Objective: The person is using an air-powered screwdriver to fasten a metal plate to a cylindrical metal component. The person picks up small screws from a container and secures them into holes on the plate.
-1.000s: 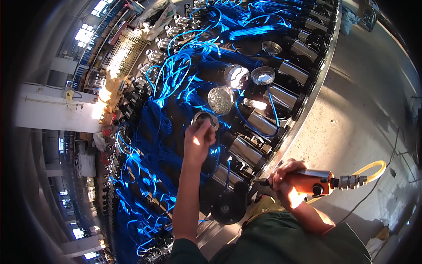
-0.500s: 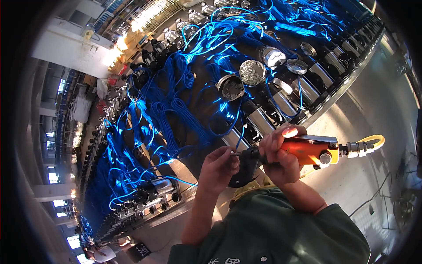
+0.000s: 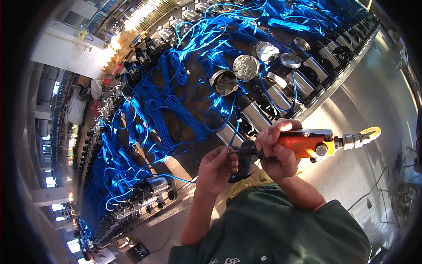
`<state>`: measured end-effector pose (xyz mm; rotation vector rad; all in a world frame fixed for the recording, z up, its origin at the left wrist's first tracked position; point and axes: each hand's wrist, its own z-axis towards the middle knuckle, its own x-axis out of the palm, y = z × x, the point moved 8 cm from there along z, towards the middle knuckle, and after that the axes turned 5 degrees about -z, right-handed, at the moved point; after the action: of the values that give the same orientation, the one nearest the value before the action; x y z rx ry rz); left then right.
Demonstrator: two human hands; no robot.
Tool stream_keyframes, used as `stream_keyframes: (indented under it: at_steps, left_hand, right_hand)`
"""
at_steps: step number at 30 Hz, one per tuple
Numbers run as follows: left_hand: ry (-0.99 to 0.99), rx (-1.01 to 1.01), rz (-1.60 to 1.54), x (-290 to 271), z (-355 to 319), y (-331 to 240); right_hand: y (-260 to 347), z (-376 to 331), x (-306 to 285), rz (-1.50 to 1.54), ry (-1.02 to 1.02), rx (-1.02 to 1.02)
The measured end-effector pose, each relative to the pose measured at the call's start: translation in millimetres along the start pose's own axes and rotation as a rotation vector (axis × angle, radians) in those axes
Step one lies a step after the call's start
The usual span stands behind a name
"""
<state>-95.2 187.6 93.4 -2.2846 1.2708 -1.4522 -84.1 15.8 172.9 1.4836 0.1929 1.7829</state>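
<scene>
Your right hand (image 3: 277, 149) sits just right of the frame's centre, its fingers clamped round the orange pneumatic screwdriver (image 3: 303, 144), whose black nose points left. Your left hand (image 3: 216, 169) meets it just below centre, fingers pinched together on the driver's tip (image 3: 233, 151) (whatever small part they hold is too tiny to tell). A yellow air hose (image 3: 371, 130) loops off the tool's rear toward the right edge. Above both hands, across the upper middle of the frame, spreads the machine with blue tubing (image 3: 176, 105) and round metal cups (image 3: 245, 67), well apart from your fingers.
</scene>
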Motion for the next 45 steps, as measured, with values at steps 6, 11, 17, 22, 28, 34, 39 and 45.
stream_keyframes:
  at_steps: [6,11,17,22,28,34,39,45]
  left_hand:
    - [0.055,0.03,0.43,-5,3,5]
    - [0.163,0.212,1.261,3,-1,15]
    - [0.329,0.312,1.793,12,2,37]
    - [0.023,0.036,1.152,3,-8,14]
    - [-0.205,0.252,0.095,-92,-34,-25]
    - [-0.324,0.298,-0.062,-141,-46,-21]
    - [-0.298,0.314,-0.132,-150,-50,-12]
    - [-0.349,0.306,-0.141,-156,-50,9]
  right_hand:
    - [0,-9,-17,-0.003,0.022,0.037]
    - [-22,-32,-52,-0.064,0.025,0.249]
    - [-50,-56,-66,-0.24,0.021,0.408]
    - [-55,-53,-67,-0.249,0.026,0.406]
    - [-56,-47,-64,-0.282,0.003,0.439]
    - [-57,-42,-60,-0.224,0.048,0.426]
    - [-64,-44,-56,-0.311,0.08,0.435]
    - [-68,-46,-39,-0.532,0.282,0.356]
